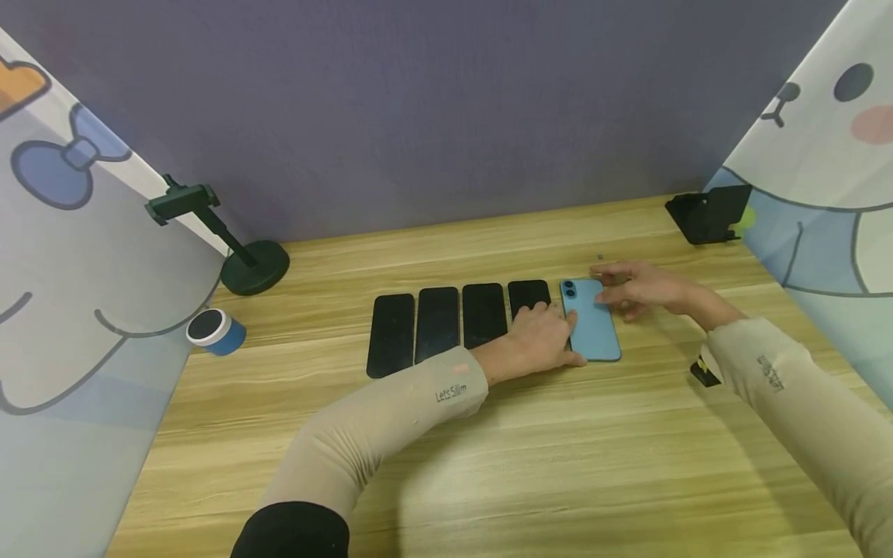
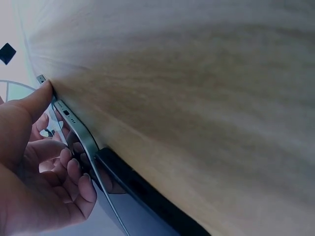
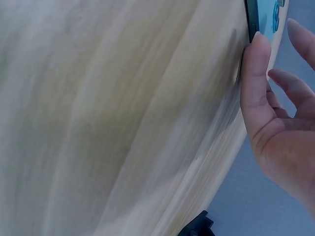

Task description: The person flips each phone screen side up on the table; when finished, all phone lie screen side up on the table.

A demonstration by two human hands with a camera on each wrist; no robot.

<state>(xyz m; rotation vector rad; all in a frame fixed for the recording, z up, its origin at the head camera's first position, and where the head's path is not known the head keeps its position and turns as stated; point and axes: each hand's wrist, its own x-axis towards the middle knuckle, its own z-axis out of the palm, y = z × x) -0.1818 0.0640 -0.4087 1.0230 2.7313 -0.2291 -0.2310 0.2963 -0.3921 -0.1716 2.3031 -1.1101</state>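
Observation:
A light blue smartphone (image 1: pixel 594 333) lies back up on the wooden table, camera lenses at its upper left. My left hand (image 1: pixel 540 341) reaches across to its left side, with the thumb near the lower left corner. The same hand covers the lower part of a dark phone (image 1: pixel 528 292) beside it. In the left wrist view the left thumb (image 2: pixel 34 102) is stretched out and the other fingers bend loosely. My right hand (image 1: pixel 643 288) is at the blue phone's upper right edge, its thumb (image 3: pixel 256 69) touching the edge in the right wrist view.
Several dark phones, among them one at the left end (image 1: pixel 391 333), lie in a row. A dark green stand (image 1: pixel 254 267) and a blue jar with a white-rimmed lid (image 1: pixel 218 332) stand left. A black folding stand (image 1: pixel 711 217) is back right; a small black object (image 1: pixel 705 373) lies by the right sleeve.

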